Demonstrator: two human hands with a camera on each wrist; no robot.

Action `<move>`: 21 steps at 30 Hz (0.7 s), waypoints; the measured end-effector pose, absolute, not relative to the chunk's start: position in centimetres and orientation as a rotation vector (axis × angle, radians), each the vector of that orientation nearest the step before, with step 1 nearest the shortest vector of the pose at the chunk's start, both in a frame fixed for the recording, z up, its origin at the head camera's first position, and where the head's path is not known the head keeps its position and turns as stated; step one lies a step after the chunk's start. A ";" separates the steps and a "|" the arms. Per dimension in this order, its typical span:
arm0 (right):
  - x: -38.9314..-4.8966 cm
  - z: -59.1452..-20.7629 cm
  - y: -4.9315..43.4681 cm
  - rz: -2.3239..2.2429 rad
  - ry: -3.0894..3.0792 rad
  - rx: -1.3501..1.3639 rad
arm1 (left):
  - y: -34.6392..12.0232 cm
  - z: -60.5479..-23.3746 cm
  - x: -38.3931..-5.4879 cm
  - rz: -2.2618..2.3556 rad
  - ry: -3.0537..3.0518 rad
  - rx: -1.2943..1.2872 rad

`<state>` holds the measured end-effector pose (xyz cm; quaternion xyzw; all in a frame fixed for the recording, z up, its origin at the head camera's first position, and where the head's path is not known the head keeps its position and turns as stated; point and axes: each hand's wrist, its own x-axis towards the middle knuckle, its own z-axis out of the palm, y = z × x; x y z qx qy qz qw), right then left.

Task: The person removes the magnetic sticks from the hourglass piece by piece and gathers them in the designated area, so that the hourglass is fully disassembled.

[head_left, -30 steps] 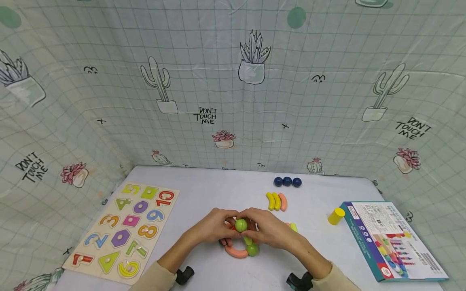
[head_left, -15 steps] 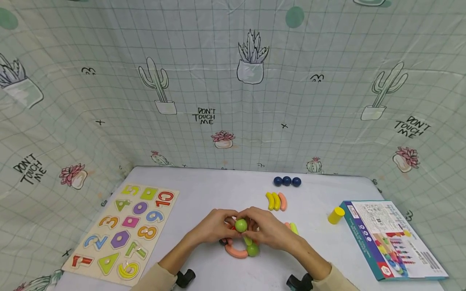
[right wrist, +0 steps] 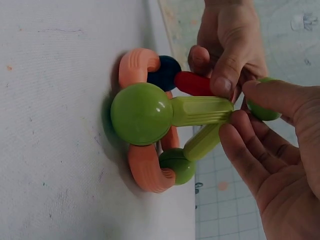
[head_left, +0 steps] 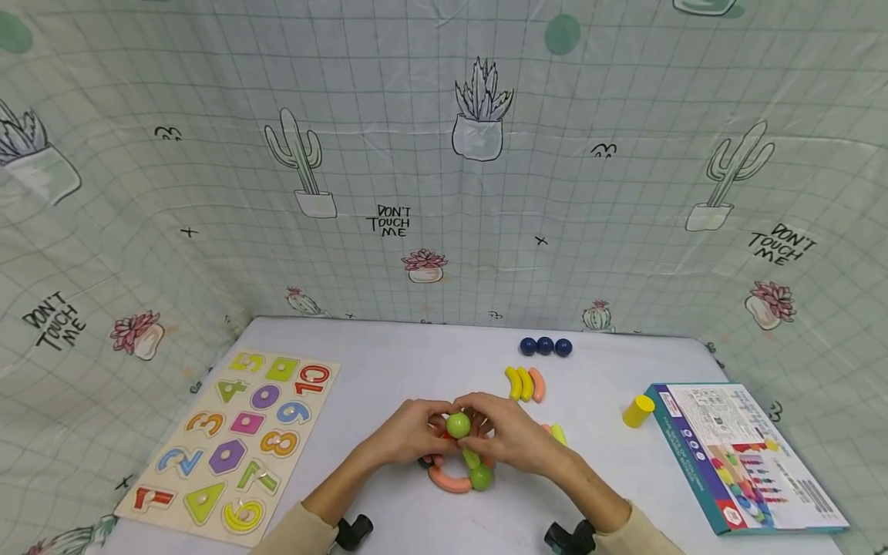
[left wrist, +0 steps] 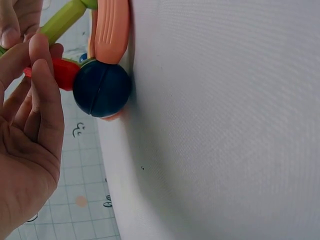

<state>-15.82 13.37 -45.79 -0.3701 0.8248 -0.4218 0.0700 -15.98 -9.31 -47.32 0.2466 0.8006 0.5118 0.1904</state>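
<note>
A small frame of magnetic sticks and balls stands between the hands. Its base has curved orange sticks (head_left: 449, 481), green balls (right wrist: 141, 114) and a dark blue ball (left wrist: 102, 88). Two yellow-green sticks (right wrist: 202, 111) and a red stick (right wrist: 192, 83) slope up from it towards a top green ball (head_left: 458, 425). My left hand (head_left: 412, 432) pinches the red stick near its upper end. My right hand (head_left: 513, 435) holds the top green ball between thumb and finger, its other fingertips beside the yellow-green sticks' upper ends. Fingers partly hide where the sticks meet.
Three dark blue balls (head_left: 545, 346) lie at the back, with yellow and orange curved sticks (head_left: 526, 384) nearer. More sticks (head_left: 557, 434) show behind the right hand. A yellow cylinder (head_left: 638, 411) stands beside a toy box (head_left: 749, 455). On the left lies a number puzzle board (head_left: 260, 439).
Both hands stay at the frame with almost no movement. The right-hand fingers shift very slightly around the top green ball; the frame stays in place.
</note>
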 end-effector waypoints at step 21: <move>-23.6 -47.2 17.1 -1.174 2.893 -0.596 | -9.1 -47.2 -16.0 1.405 2.294 0.635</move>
